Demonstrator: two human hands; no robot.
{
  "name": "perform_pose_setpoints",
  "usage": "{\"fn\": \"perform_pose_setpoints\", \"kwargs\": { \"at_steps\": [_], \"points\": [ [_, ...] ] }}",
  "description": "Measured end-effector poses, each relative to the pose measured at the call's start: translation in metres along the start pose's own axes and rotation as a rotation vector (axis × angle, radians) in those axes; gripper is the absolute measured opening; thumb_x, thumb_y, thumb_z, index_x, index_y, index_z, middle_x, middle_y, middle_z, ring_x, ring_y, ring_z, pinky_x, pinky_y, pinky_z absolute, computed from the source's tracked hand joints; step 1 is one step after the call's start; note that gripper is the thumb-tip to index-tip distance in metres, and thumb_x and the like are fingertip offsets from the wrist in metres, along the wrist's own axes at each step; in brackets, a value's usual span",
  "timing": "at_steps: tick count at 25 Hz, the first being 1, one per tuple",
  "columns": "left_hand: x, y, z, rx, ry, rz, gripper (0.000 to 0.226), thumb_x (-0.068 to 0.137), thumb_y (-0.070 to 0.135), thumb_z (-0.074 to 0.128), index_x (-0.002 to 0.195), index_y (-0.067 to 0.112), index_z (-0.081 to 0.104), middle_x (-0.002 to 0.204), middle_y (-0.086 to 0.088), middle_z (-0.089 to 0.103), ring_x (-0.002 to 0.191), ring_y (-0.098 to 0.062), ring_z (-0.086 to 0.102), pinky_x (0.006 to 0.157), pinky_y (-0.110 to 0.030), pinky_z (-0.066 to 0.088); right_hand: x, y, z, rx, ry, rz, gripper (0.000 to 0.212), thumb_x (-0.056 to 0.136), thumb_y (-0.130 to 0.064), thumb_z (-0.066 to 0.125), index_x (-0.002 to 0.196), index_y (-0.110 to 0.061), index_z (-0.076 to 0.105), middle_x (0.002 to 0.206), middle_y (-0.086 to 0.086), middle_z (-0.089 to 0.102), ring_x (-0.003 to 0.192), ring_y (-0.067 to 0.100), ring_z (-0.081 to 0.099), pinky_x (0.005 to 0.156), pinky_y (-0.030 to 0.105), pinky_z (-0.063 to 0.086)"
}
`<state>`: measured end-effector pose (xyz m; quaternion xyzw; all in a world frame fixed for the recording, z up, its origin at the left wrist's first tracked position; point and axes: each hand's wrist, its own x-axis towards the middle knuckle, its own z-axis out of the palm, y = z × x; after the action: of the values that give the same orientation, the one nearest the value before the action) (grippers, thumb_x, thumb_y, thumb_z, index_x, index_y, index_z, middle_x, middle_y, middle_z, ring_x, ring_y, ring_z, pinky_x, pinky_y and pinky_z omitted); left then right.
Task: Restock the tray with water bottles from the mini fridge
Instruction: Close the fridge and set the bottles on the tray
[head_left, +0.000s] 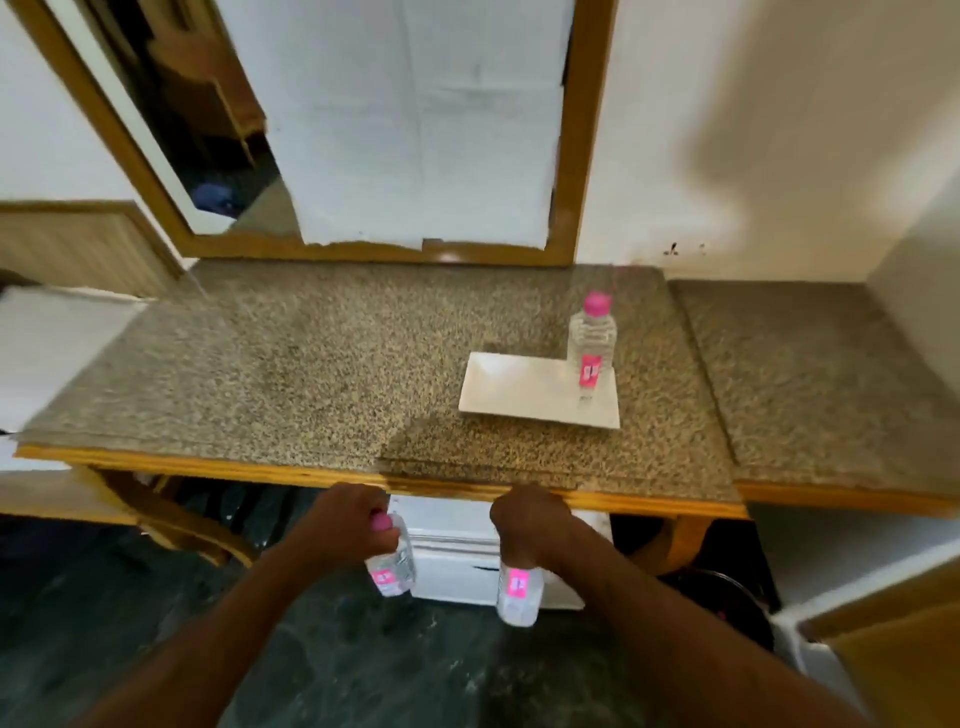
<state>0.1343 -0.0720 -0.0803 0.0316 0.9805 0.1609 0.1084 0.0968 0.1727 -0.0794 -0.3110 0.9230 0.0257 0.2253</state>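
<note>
A white rectangular tray (514, 389) lies on the granite counter (291, 364), right of centre. One clear water bottle with a pink cap and pink label (592, 343) stands upright at the tray's right end. Below the counter's front edge, my left hand (343, 519) grips a second bottle (392, 566) by its pink-capped top. My right hand (530, 530) grips a third bottle (519, 592) by its top, whose cap is hidden in my fist. Both bottles hang down. The white mini fridge (457, 551) sits under the counter behind them, its door looking closed.
A wood-framed mirror (395, 124) leans on the wall behind the counter. A second granite surface (810, 379) adjoins on the right. Wooden table legs (171, 519) flank the fridge. A dark round bin (722, 597) stands to its right. The floor is dark green stone.
</note>
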Motion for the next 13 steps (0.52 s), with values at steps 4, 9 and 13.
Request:
{"fn": "perform_pose_setpoints", "kwargs": {
  "at_steps": [4, 9, 13],
  "points": [
    [-0.021, 0.030, -0.040, -0.037, 0.064, -0.039, 0.020, 0.064, 0.033, 0.071, 0.067, 0.014, 0.066, 0.067, -0.004, 0.066, 0.064, -0.021, 0.060, 0.055, -0.025, 0.037, -0.042, -0.012, -0.053, -0.038, 0.044, -0.051, 0.021, 0.080, -0.010, 0.060, 0.098, -0.001, 0.067, 0.106, 0.019, 0.069, 0.100, 0.037, 0.064, 0.087, 0.037, 0.052],
    [-0.025, 0.061, -0.067, -0.074, 0.141, -0.055, 0.023, 0.065, 0.038, 0.072, 0.057, 0.023, 0.055, 0.059, 0.002, 0.058, 0.055, -0.012, 0.052, 0.051, -0.022, 0.036, -0.073, 0.005, -0.121, -0.065, 0.161, -0.114, 0.024, 0.081, -0.010, 0.058, 0.101, -0.001, 0.067, 0.109, 0.019, 0.068, 0.101, 0.037, 0.063, 0.089, 0.039, 0.053],
    [-0.010, 0.087, -0.084, -0.055, 0.185, -0.008, 0.026, 0.063, 0.039, 0.070, 0.052, 0.026, 0.050, 0.055, 0.003, 0.056, 0.053, -0.012, 0.051, 0.054, -0.024, 0.038, -0.087, 0.035, -0.162, -0.070, 0.246, -0.133, 0.026, 0.082, -0.012, 0.059, 0.104, 0.000, 0.068, 0.108, 0.020, 0.069, 0.101, 0.036, 0.064, 0.087, 0.037, 0.054]
  ]
}}
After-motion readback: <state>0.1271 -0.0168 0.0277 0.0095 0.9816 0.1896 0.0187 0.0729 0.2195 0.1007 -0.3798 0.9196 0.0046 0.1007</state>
